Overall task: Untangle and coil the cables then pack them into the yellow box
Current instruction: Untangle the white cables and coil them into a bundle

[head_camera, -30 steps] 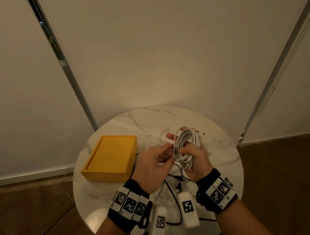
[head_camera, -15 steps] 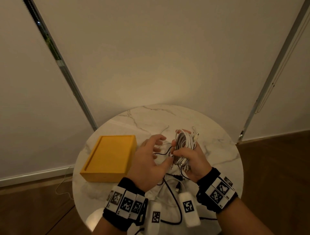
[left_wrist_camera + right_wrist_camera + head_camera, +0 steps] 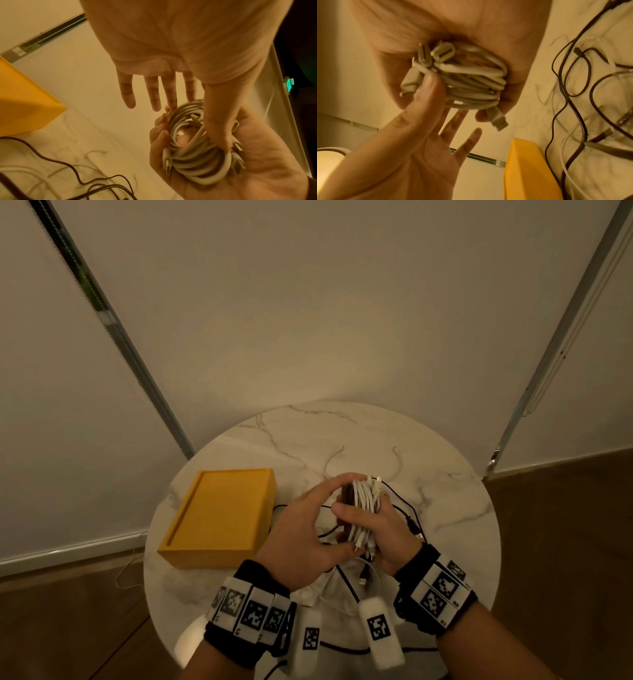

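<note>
A coil of white cable [image 3: 364, 508] stands on edge above the round marble table [image 3: 445, 474]. My right hand [image 3: 383, 525] grips it, thumb across the front and fingers behind; several plugs stick out of the coil [image 3: 471, 83]. My left hand [image 3: 308, 525] is at the coil's left side. Its fingers [image 3: 154, 94] are straight and its thumb tip presses the lower turns [image 3: 188, 155]. The yellow box [image 3: 219, 515] lies empty on the table, left of both hands. Loose black cables [image 3: 411, 515] trail on the table under and right of my hands.
A crumpled white cloth [image 3: 329, 587] lies under the black cables [image 3: 573, 81] near the table's front edge. Pale blinds hang close behind the table. Wooden floor shows on both sides. The box's corner [image 3: 22, 101] stands a hand's width from my left fingers.
My left hand let go of the coil and spread open, then came back with its thumb against the coil. My right hand turned the coil more edge-on and kept hold.
</note>
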Demonstrator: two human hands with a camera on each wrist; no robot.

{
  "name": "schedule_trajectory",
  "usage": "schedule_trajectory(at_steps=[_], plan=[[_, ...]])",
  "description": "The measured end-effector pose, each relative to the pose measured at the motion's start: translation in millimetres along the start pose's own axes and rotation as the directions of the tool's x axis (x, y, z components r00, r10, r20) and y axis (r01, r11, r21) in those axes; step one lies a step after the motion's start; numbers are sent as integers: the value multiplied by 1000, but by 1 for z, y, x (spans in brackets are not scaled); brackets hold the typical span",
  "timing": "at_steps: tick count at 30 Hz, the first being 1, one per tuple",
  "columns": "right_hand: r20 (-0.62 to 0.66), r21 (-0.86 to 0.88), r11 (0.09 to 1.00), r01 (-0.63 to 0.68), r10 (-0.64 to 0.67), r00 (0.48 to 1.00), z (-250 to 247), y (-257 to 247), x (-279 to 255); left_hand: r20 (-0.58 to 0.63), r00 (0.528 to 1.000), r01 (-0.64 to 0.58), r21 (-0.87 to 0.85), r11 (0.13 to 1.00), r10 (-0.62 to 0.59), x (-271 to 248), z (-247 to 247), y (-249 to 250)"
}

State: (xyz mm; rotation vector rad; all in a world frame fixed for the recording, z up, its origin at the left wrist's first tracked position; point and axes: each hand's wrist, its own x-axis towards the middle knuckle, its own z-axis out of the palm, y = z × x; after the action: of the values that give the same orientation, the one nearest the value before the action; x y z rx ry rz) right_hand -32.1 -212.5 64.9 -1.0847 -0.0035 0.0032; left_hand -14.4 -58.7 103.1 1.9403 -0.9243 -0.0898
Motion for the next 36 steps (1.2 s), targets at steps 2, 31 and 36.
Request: schedule_trajectory(at_steps=[2, 31, 36], plan=[[-14, -8, 1000, 3, -3, 1000, 0, 1, 1, 17, 1000, 6, 1, 1000, -6, 0, 2, -5], [289, -214, 898, -386, 435, 853, -19, 16, -3, 195, 667, 244, 855, 458, -719, -31, 55, -103], [247, -302, 846, -440, 515, 821, -21, 25, -9, 225, 728, 168, 857, 487, -647, -40, 55, -101]])
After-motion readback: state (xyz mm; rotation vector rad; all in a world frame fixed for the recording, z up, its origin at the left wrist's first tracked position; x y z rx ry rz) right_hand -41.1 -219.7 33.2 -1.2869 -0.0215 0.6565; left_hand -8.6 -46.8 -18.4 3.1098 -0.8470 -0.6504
